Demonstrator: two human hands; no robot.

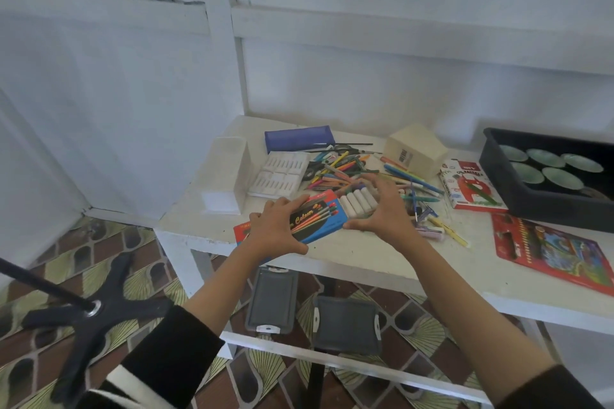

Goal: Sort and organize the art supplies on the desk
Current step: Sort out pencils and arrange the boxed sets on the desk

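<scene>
Blue pencil box (319,219) lies near the desk's (365,259) front edge, long axis running lower-left to upper-right; left hand (279,229) clasps its near end, right hand (382,209) hovers spread-fingered over white chalk sticks (357,202) just beyond.

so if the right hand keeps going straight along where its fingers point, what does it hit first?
Probably the white chalk sticks: the right hand is spread open just above and beside them, fingers aimed up-left toward the loose pile of pens beyond. Whether it already touches the chalk is unclear from this one view.
</scene>
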